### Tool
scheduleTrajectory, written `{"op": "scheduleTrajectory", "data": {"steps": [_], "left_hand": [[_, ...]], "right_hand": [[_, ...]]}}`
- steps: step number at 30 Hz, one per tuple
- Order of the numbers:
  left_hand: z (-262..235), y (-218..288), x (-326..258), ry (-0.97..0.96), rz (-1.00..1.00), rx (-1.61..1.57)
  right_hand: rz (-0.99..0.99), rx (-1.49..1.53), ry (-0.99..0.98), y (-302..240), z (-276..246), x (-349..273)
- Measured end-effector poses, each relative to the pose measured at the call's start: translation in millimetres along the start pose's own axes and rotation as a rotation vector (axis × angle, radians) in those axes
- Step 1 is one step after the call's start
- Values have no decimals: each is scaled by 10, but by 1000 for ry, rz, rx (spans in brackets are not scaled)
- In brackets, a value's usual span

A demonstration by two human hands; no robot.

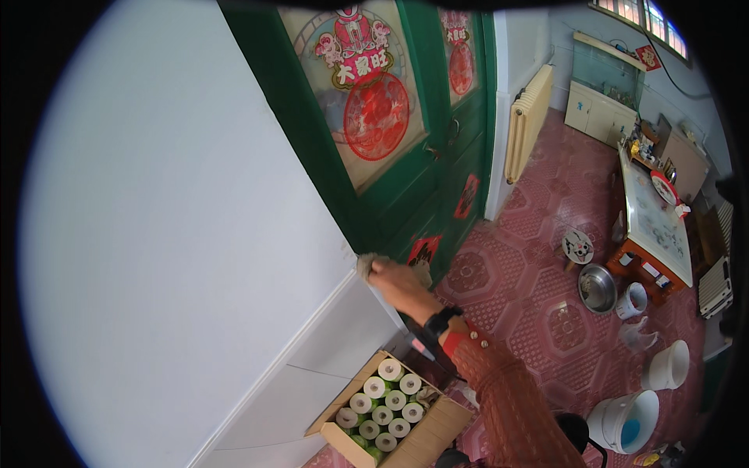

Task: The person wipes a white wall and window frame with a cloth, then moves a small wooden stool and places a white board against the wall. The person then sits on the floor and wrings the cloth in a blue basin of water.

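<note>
My right hand (399, 285) reaches forward from a rust-coloured sleeve with a dark watch on the wrist. Its fingers are closed on a small greyish cloth (364, 265), pressed where the white wall (195, 203) meets the frame of the green door (390, 195). A bit of the cloth also hangs out on the far side of the hand. The door has glass panes with red and pink paper decorations. My left hand is out of the picture.
An open cardboard box (437, 433) of paper rolls stands against the wall below my arm. On the red patterned floor are a metal bowl (597, 288), white buckets (624, 421), a small round stool (578, 247), a low table (655, 226) and a cream radiator (527, 117).
</note>
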State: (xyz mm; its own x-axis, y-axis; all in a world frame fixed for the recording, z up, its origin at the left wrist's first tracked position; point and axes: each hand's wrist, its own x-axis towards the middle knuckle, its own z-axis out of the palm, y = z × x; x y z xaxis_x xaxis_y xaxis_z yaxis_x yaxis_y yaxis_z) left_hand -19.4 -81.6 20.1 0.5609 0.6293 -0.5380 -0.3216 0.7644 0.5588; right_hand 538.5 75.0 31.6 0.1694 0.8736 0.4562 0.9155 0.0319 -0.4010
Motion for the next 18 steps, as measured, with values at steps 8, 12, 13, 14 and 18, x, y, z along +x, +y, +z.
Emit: {"op": "scheduleTrajectory", "data": {"steps": [8,12,13,14,18], "left_hand": [[-286,-40,-73,13,40,-7],[-446,-142,-105,37,23,-21],[-472,-163,-115,28,33,-24],[-491,-183,-123,19,43,-27],[-574,-201,-163,9,66,-35]], "right_hand": [[401,491,296,89,61,-719],[257,564,386,67,10,-687],[351,651,344,63,0,-612],[419,740,297,70,-16,-528],[413,465,350,-34,81,-116]]}}
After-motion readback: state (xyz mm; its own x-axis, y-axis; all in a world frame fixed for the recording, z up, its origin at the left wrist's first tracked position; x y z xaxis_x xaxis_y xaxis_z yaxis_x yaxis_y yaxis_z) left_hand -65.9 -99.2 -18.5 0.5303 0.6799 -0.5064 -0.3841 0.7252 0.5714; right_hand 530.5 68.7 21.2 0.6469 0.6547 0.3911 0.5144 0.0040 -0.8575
